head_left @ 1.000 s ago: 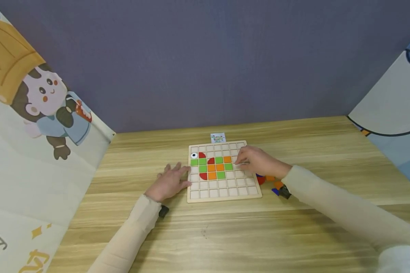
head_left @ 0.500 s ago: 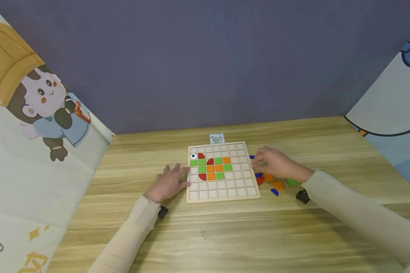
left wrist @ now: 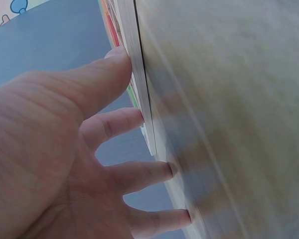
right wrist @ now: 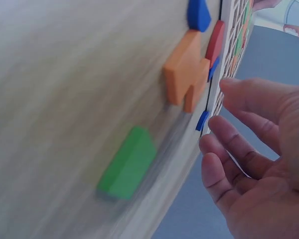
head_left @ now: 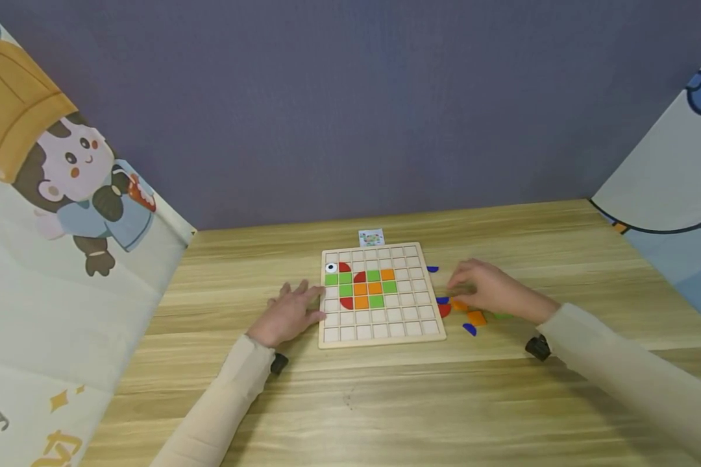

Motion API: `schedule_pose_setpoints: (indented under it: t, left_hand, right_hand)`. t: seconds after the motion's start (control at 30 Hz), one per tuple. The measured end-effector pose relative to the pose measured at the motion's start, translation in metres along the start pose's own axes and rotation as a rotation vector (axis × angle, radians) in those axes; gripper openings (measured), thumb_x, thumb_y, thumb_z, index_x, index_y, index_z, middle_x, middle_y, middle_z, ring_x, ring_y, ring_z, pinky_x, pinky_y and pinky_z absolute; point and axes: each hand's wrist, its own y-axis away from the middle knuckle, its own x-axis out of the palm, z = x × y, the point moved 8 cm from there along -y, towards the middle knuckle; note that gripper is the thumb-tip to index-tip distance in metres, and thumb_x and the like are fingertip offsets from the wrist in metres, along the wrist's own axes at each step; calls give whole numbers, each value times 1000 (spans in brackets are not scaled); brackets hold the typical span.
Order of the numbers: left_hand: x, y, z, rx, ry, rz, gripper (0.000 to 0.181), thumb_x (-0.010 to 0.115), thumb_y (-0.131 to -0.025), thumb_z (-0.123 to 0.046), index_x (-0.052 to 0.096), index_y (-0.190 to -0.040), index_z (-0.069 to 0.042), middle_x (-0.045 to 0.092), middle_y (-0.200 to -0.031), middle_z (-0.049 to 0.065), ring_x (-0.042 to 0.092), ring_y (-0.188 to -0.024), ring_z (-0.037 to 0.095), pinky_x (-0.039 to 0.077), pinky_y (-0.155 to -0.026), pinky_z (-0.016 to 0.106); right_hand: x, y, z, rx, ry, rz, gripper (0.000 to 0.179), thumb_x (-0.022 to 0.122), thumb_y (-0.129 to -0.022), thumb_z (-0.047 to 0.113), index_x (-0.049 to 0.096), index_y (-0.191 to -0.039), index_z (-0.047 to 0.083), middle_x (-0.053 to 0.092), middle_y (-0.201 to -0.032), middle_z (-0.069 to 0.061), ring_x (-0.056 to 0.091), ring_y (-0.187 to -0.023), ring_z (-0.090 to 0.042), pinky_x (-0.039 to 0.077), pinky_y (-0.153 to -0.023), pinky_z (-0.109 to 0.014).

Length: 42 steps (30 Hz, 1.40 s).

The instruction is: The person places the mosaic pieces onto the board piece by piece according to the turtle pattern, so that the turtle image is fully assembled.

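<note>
A light wooden grid board [head_left: 382, 342] lies on the table, with green, orange and red tiles and a round eye tile [head_left: 331, 267] set in its cells. My left hand [head_left: 288, 316] is spread at its left edge; in the left wrist view the thumb and index finger touch the board's side. My right hand [head_left: 493, 290] hovers right of the board over loose pieces, fingers bent loosely with nothing between them in the right wrist view. Below it lie orange square tiles [right wrist: 183, 67], a green tile [right wrist: 128, 164], a red rounded piece [right wrist: 216, 42] and blue half-round pieces [right wrist: 198, 15].
A small printed picture card [head_left: 371, 237] lies behind the board's far edge. Another blue half-round piece [head_left: 433, 268] lies by the board's upper right side. A dark purple-grey panel [head_left: 385, 117] rises at the table's back, with cartoon-printed sheets on either side.
My right hand has moved from over the board's right columns out to the loose pieces, uncovering the upper blue half-round piece. The left hand stays at the board's edge.
</note>
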Motion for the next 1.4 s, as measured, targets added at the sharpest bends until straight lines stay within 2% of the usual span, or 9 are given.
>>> schedule_pose_setpoints:
  t: [0.17, 0.3, 0.43, 0.57, 1.03, 1.4]
  left_hand:
    - [1, -1, -1, 1, -3, -2, 61, 58, -91, -44, 39, -145, -23, 21, -152, 20, 17, -131, 56, 20, -93, 75]
    - [1, -1, 0, -1, -2, 2, 60, 57, -91, -44, 39, -145, -23, 21, -152, 20, 17, -131, 56, 20, -94, 75]
    - [1, -1, 0, -5, 1, 8, 60, 57, -92, -44, 40, -145, -23, 21, -152, 20, 17, -131, 56, 20, -94, 74]
    - [1, -1, 0, -5, 1, 11, 60, 57, -92, -44, 39, -145, -22, 21, -152, 20, 17, -131, 56, 20, -94, 74]
    - [0, 1, -2, 5, 1, 2, 60, 58, -91, -43, 40, -144, -21, 22, -151, 21, 18, -130, 57, 21, -93, 76]
    - [-1, 0, -2, 11, -13, -7, 60, 58, -91, -43, 41, -144, -21, 23, -151, 21, 19, -129, 58, 21, -91, 76]
  right_hand:
    - [1, 12, -7, 23, -8, 7, 16, 78, -78, 11, 73, -90, 19, 60, -92, 9, 54, -87, -15, 51, -76, -38]
    - [2, 20, -11, 37, 9, 5, 16, 79, -76, 10, 72, -88, 19, 60, -92, 10, 55, -89, -17, 50, -80, -40]
    - [4, 24, -14, 63, 10, 6, 17, 79, -76, 10, 73, -88, 19, 60, -93, 11, 55, -89, -16, 51, -81, -39]
    - [5, 27, -13, 55, -7, 5, 15, 79, -77, 10, 74, -90, 17, 60, -94, 10, 55, -89, -16, 51, -79, -40]
    - [7, 26, -13, 57, 10, 19, 22, 79, -78, 13, 74, -98, 8, 61, -96, 7, 55, -88, -16, 51, -78, -38]
    - [7, 21, -12, 99, -18, 16, 16, 76, -80, 12, 75, -96, 11, 63, -96, 7, 57, -88, -16, 52, -78, -39]
